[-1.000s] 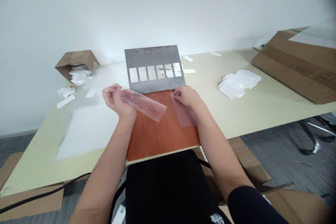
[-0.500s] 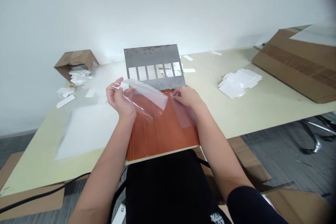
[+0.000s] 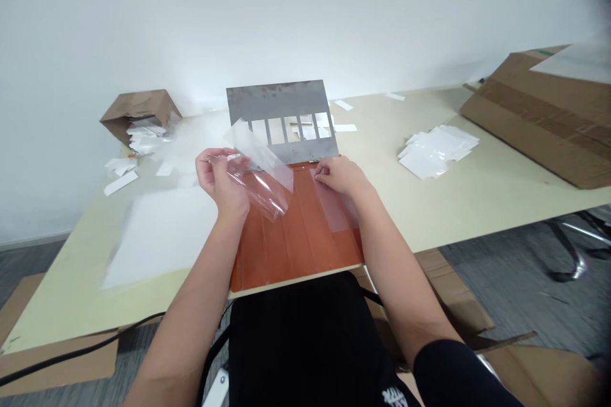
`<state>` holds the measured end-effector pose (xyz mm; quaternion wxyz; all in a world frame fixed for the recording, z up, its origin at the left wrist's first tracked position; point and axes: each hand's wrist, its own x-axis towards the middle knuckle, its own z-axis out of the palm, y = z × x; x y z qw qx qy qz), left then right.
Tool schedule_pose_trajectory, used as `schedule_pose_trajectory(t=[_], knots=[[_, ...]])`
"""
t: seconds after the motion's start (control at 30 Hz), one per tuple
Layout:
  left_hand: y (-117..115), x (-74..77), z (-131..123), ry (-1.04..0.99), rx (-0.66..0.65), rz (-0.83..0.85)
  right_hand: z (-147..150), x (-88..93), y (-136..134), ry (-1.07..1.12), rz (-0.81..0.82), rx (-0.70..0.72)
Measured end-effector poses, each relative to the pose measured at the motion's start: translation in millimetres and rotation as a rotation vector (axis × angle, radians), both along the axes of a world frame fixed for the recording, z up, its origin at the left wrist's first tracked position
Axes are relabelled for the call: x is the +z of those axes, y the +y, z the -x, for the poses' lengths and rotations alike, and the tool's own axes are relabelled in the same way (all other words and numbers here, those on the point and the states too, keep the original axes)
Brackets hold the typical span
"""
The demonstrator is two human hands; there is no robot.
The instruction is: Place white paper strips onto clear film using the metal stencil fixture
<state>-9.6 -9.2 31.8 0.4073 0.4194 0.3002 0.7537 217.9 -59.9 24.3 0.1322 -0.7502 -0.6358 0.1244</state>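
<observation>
My left hand (image 3: 220, 183) is closed on a transparent plastic film (image 3: 267, 194), which curls out over the left part of an orange board (image 3: 286, 254). A whitish band runs along the film's upper side. At the board's upper right, my right hand (image 3: 341, 176) pinches the top end of a translucent film strip (image 3: 334, 208) that lies flat on the orange surface; its fingertips are partly hidden. Behind both hands a grey metal plate (image 3: 274, 102) with a row of rectangular cut-outs stands tilted at the board's far edge.
White sheets (image 3: 157, 235) lie at the left of the table (image 3: 382, 216). An open cardboard box (image 3: 143, 105) with white pieces is at the back left. A pile of white pieces (image 3: 436, 151) and a large carton (image 3: 534, 117) are on the right.
The film in my left hand has swung, its whitish band tilting up on the left and its far end drawing back leftward. My right hand stays in place on the strip.
</observation>
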Motion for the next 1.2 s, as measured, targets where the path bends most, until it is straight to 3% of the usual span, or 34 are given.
schedule_pose_trajectory(t=[0.2,0.37,0.47,0.53,0.67,0.87,1.2], knots=[[-4.3,-1.4,0.9,0.072,0.009,-0.139,0.6,-2.3,2.6,0.08,-0.197,0.057],[-15.5,-2.2,-3.2,0.2,0.02,-0.345,21.0,-1.5,1.1,0.213,-0.408,0.231],[-19.6,-3.5,-3.7,0.384,0.093,-0.611,39.5,-1.2,-3.5,0.298,-0.554,0.363],[-19.5,-5.6,-2.5,0.526,0.126,-0.803,49.4,-1.5,-6.8,0.353,-0.739,0.442],[-16.4,-10.9,-1.1,0.705,0.102,-0.989,56.8,-2.3,-11.6,0.256,-1.023,0.478],[-14.0,-11.7,-2.4,0.816,0.18,-1.032,55.6,-1.7,-11.0,0.145,-1.233,0.453],[-16.2,-15.4,-3.2,0.888,0.208,-0.948,55.7,-3.9,-11.3,0.121,-1.136,0.53]])
